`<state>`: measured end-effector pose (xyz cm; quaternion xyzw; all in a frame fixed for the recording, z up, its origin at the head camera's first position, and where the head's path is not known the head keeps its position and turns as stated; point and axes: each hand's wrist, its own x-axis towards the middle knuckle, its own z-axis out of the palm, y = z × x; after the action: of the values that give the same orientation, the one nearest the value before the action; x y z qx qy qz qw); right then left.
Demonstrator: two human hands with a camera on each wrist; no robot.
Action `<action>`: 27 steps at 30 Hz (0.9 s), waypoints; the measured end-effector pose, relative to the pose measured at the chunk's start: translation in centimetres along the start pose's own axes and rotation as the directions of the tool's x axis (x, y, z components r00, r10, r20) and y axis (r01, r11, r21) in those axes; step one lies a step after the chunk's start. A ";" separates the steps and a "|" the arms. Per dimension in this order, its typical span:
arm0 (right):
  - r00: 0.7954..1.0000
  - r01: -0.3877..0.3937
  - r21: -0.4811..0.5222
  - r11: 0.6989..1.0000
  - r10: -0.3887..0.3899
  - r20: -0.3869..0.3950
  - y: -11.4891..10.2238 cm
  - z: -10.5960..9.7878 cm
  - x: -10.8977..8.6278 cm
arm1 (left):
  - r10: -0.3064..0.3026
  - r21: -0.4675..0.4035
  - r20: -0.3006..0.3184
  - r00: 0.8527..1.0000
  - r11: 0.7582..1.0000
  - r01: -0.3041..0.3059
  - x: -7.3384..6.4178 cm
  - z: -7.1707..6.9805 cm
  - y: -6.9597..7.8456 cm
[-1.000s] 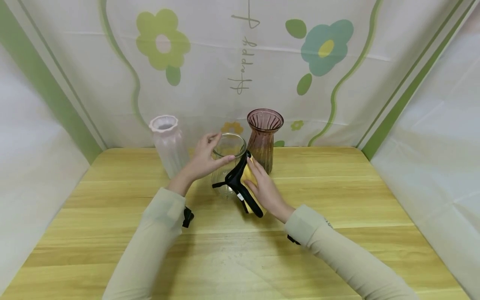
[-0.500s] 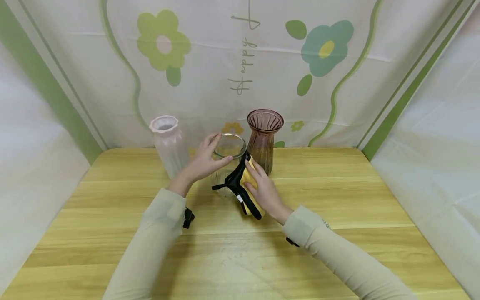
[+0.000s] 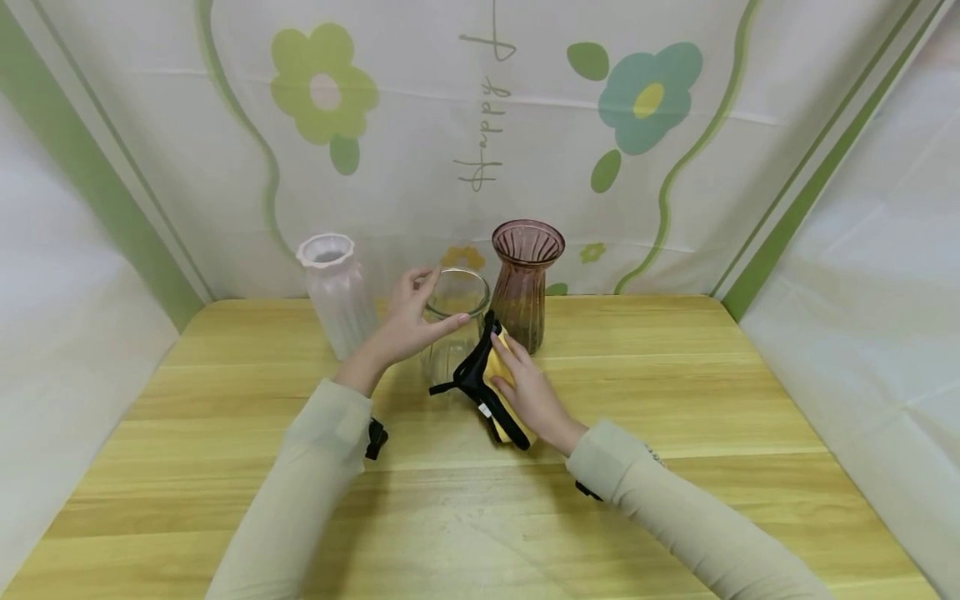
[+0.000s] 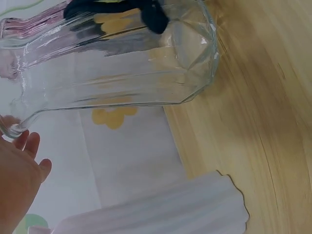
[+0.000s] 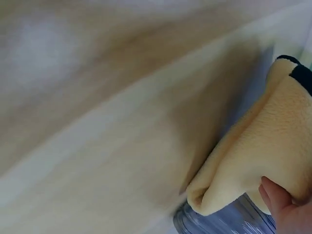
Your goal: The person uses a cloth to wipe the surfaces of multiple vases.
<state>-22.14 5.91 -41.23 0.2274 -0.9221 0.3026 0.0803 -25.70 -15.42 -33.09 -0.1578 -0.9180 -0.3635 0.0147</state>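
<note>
A clear glass vase stands upright at the middle of the table. My left hand holds it by the rim, thumb on the near side and fingers at the far left. In the left wrist view, the glass vase appears sideways, fingertips at its mouth. My right hand grips a yellow cloth with black edging at the vase's right side. The right wrist view shows the fluffy yellow cloth folded over, with the right thumb on it. Part of the vase is hidden behind the cloth.
A pale pink-white vase stands left of the glass one, beside the left wrist. Close behind the cloth, on the right, is a purple-to-grey ribbed vase. A flower-printed curtain hangs behind the wooden table.
My right hand and the cloth have slid slightly down along the vase's side, toward me. The left hand stays on the rim, and the vases keep their places.
</note>
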 end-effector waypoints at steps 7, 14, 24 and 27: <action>0.989 0.075 0.051 0.996 -0.067 -0.133 -0.8 -0.7 1.3 | 0.009 0.017 0.010 1.000 1.000 -0.009 -0.1 -0.4 0.0; 0.990 0.054 0.060 0.997 -0.045 -0.136 -1.2 -1.0 1.6 | 0.020 -0.011 0.043 0.999 1.000 -0.020 -0.1 -0.6 0.0; 0.999 0.022 0.001 1.000 -0.022 -0.043 -0.5 -0.5 0.8 | 0.005 -0.014 0.049 0.999 1.000 -0.004 0.0 -0.2 -0.1; 1.000 0.010 -0.041 0.999 -0.010 0.002 0.1 -0.2 0.4 | -0.002 -0.024 0.041 0.999 1.000 0.003 0.0 -0.1 0.0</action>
<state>-22.55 5.91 -40.95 0.2304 -0.9271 0.2830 0.0858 -25.69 -15.55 -33.00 -0.1641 -0.9139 -0.3712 -0.0063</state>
